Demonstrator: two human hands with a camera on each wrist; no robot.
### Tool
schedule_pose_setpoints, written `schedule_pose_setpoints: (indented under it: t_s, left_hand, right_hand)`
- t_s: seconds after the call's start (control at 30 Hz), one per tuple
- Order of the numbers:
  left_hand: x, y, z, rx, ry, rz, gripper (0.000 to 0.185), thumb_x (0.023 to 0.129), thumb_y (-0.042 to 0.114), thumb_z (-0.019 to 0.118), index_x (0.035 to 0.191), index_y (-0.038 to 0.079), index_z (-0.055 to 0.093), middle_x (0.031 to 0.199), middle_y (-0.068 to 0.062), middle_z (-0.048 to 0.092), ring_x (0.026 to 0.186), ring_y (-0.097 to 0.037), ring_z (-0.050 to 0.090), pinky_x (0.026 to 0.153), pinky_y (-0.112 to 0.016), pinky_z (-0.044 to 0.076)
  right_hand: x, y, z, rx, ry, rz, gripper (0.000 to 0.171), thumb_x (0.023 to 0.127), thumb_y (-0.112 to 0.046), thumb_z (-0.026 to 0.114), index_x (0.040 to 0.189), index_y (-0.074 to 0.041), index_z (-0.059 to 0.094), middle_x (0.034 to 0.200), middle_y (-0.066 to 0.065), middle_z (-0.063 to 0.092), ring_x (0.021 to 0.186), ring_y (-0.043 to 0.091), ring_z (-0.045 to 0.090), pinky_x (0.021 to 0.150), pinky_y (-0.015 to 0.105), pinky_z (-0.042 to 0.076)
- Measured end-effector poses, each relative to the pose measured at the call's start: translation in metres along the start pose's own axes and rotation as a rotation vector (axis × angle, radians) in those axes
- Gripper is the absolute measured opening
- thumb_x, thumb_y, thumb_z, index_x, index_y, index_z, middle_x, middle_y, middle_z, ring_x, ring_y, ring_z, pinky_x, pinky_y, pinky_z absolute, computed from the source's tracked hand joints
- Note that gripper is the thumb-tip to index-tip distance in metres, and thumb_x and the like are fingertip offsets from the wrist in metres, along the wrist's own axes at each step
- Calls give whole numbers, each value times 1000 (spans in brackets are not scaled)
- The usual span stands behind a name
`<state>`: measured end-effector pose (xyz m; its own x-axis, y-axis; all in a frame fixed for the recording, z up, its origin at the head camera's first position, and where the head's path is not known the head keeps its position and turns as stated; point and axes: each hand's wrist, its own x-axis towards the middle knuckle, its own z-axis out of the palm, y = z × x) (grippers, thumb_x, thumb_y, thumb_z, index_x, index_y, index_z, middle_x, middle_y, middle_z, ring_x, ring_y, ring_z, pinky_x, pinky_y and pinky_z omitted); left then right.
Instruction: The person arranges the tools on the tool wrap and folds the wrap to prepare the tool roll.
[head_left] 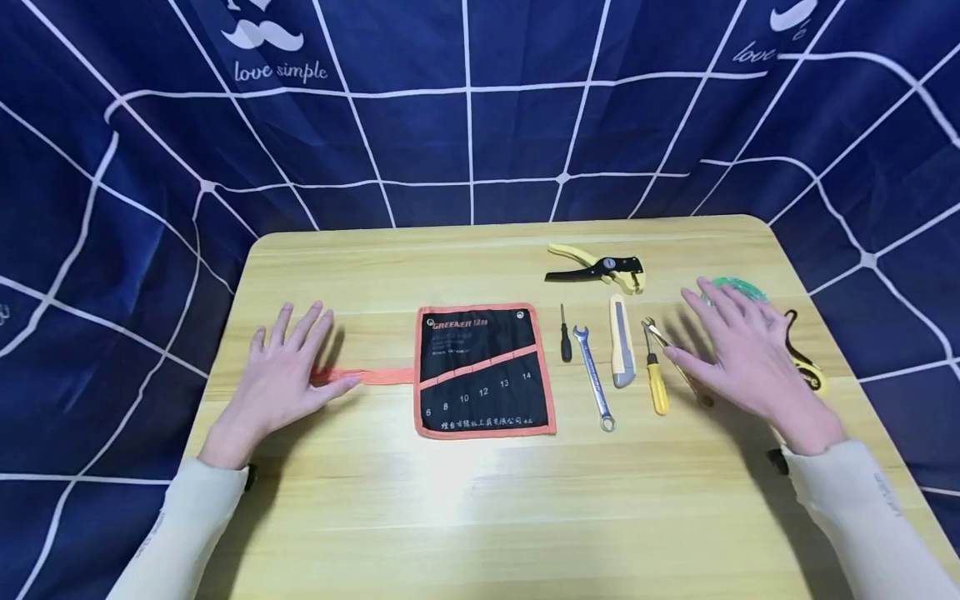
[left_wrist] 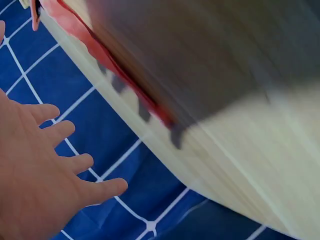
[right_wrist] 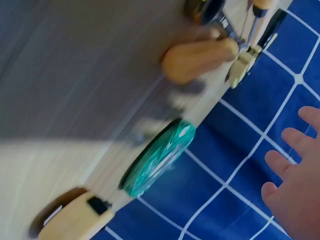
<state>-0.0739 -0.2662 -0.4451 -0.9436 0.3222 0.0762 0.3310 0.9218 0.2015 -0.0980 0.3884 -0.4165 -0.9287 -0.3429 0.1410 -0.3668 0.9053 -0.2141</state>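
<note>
My left hand (head_left: 281, 379) is spread over the left of the table, nearest the orange strap (head_left: 382, 377) of a black tool pouch (head_left: 483, 404). It holds nothing, and its fingers look straight in the left wrist view. On the right, my right hand (head_left: 750, 354) is also spread and holds nothing. Below it a slim metal tool (head_left: 678, 362) is partly hidden, as are a green coil (head_left: 738, 287) and a yellow-and-black tape measure (head_left: 810, 375). A yellow-handled screwdriver (head_left: 657, 387) lies just left of that hand.
Between pouch and right hand lie a small black screwdriver (head_left: 566, 343), a combination wrench (head_left: 594, 379) and a utility knife (head_left: 622, 343). Yellow-and-black wire strippers (head_left: 600, 268) rest farther back. Dark blue gridded cloth (head_left: 420, 133) hangs behind and beside the wooden table (head_left: 465, 525).
</note>
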Motion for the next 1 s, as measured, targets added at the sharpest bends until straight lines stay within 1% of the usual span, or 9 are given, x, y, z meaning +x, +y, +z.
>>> schedule_pose_setpoints:
  t_s: [0.17,0.3,0.47,0.57,0.7,0.83,1.0]
  left_hand:
    - [3,13,5,-51,3,61,107,91,69,74,168,4,40,173,-21,36,158,-54,23,114,-80,25]
    - [7,26,7,-85,-12,88,104,92,69,74,168,5,40,174,-18,35,159,-52,23,114,-78,28]
    - [10,37,10,-108,-35,116,103,93,68,73,169,7,41,175,-13,35,161,-49,21,114,-77,28]
    - [11,43,12,-132,-40,136,101,93,68,74,168,6,43,175,-12,36,162,-47,20,115,-76,28]
    - [13,49,15,-157,-40,153,100,93,68,74,167,6,45,173,-11,40,161,-47,21,117,-74,27]
    - [14,55,18,-164,-51,163,101,94,70,73,166,6,46,172,-11,42,162,-46,22,119,-71,24]
    - [19,61,24,-156,-63,183,99,94,67,74,166,5,47,171,-12,43,161,-45,23,120,-71,25]
  right_hand:
    - [4,-14,5,28,0,-32,97,95,-54,79,172,-14,36,177,14,29,155,50,28,113,80,12]
    - [7,-25,8,58,9,-65,97,94,-53,81,171,-13,38,177,14,31,156,48,29,113,78,14]
    - [8,-39,14,83,5,-97,96,93,-52,83,170,-12,41,175,15,34,156,48,30,111,76,17]
    - [9,-48,16,97,-3,-108,97,92,-52,83,170,-13,41,175,14,35,155,48,31,112,77,16]
    - [12,-61,19,111,-23,-131,98,92,-52,83,171,-16,39,176,10,33,156,47,30,113,76,19]
    - [16,-72,25,130,-33,-159,94,93,-51,83,170,-14,42,176,9,34,157,45,30,112,73,23]
    - [24,-84,31,142,-49,-190,91,93,-51,82,167,-12,46,175,9,36,157,44,31,113,73,24]
